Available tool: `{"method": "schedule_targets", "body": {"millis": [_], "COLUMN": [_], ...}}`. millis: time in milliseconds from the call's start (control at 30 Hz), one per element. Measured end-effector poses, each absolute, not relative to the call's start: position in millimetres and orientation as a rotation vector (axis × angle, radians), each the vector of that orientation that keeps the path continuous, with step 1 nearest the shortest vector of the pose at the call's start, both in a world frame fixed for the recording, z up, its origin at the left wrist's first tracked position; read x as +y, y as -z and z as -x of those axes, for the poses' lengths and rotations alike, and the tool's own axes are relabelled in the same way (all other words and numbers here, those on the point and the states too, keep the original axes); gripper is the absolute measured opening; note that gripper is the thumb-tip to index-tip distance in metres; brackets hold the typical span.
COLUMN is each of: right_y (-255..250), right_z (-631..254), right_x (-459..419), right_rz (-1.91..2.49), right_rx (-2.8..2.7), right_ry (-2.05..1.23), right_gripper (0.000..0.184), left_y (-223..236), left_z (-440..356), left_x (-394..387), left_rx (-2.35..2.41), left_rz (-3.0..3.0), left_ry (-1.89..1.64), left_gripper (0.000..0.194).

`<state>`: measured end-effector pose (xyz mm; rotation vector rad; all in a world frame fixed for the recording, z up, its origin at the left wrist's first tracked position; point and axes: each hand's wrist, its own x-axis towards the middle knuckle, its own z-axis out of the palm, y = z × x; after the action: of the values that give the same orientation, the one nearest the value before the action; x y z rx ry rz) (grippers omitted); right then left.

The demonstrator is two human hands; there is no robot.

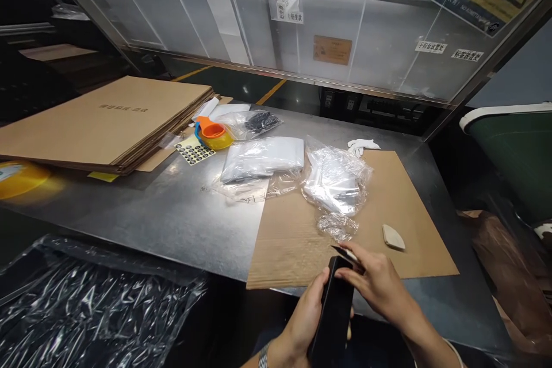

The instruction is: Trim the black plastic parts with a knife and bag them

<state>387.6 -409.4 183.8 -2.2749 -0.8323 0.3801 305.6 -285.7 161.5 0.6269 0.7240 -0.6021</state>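
My left hand (303, 317) is wrapped round a long, flat-sided black object (334, 307), held tilted at the front edge of the table. Above its upper end, the closed fingers of my right hand (379, 279) pinch a thin dark pointed piece (341, 251) with something pale beside it; its kind is not clear. Just beyond my fingers, crumpled clear plastic (337, 225) lies on a cardboard sheet (293, 241). To the right on the same sheet rests a beige wedge-shaped block (393, 237).
Clear bags with white contents (263, 158) (334, 181) lie mid-table. At left are stacked cardboard (107, 121), an orange tape dispenser (213, 131), a sticker sheet (194, 149) and a yellow tape roll (21, 178). White gloves (362, 145) lie behind; a black plastic-lined container (95, 305) stands front left.
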Motion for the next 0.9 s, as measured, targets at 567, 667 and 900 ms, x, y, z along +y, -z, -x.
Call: {"method": "schedule_targets", "body": {"millis": [567, 667, 900], "right_y": [-158, -141, -131], "right_z": [-363, -338, -349], "right_x": [-417, -413, -406], "right_rz": [2.011, 1.871, 1.822], "right_rx": [-0.403, -0.366, -0.16], "right_ry": [-0.667, -0.799, -0.726], "right_gripper": [0.038, 0.041, 0.041], "left_y": [-150, -146, -140], "left_z": [-310, -311, -302], "left_x": [-279, -282, -286], "left_rx": [0.826, 0.83, 0.792], "left_rz": [-0.643, -0.714, -0.806], "left_ry": [0.161, -0.025, 0.026], "left_gripper": [0.053, 0.05, 0.052]}}
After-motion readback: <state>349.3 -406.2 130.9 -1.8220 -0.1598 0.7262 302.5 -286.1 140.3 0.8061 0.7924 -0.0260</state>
